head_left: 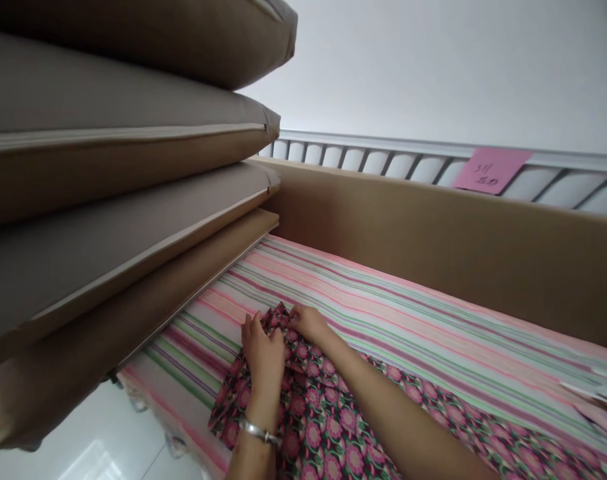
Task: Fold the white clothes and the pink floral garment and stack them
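A dark cloth with pink flowers and green leaves (328,420) lies spread over a striped sheet (383,313), partly rumpled near its far end. My left hand (262,343), with a silver bangle on the wrist, is closed on the far left part of the cloth. Close beside it, my right hand (307,322) pinches the cloth's far edge between thumb and fingers. A short gathered stretch of fabric lies between the two hands. My forearms hide part of the cloth, and its near end runs out of view.
Thick brown-grey cushions (133,187) stand stacked at left, overhanging the sheet. A tan board (408,233) borders the far side, before a slatted white rail with a pink note (493,170). White items (593,393) lie at far right. Pale tiled floor (108,440) shows below left.
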`<state>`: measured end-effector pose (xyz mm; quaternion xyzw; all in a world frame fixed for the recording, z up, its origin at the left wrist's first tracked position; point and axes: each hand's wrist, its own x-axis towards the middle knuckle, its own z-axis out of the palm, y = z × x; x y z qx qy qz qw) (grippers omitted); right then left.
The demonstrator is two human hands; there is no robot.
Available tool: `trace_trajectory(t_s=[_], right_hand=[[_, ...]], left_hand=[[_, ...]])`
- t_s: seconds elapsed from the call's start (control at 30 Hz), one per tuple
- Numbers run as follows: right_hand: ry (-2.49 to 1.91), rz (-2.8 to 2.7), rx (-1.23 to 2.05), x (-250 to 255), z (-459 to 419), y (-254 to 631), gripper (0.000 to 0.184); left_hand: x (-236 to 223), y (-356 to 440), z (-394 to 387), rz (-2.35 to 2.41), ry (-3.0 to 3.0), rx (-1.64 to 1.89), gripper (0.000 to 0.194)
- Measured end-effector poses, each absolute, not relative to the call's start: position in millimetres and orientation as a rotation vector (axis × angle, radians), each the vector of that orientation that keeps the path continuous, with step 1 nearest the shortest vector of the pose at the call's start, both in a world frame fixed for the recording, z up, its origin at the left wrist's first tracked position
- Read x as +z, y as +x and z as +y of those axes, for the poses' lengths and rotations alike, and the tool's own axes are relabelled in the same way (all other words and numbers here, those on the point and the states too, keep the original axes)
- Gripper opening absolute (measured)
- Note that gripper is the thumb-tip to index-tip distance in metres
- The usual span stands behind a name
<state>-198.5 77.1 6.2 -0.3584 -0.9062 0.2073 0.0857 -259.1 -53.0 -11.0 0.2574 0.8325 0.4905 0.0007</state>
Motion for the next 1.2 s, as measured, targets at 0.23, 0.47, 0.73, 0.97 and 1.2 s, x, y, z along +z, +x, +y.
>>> trace_trajectory(t_s=[0.23, 0.47, 0.73, 0.97, 1.2], right_hand=[[-0.793, -2.631, 0.714, 26, 55, -164, 0.005], [-0.695, -2.476, 0.861, 43, 43, -142, 0.006], [-0.595, -2.534, 0.827, 54, 40, -139, 0.014], [-0.4, -2.575, 0.745, 69, 28, -157, 0.024], [-0.5, -2.435, 0.995, 74, 31, -159, 0.036]], left_hand=[[2, -265, -60, 2.516, 0.927, 1.434, 0.065], [22, -255, -76, 2.524, 1.053, 1.261, 0.046], [28, -259, -80, 2.568, 1.166, 1.357, 0.009], [28, -258, -78, 2.497, 1.175, 1.437, 0.012], [27, -259, -79, 2.434, 1.151, 1.556, 0.015]])
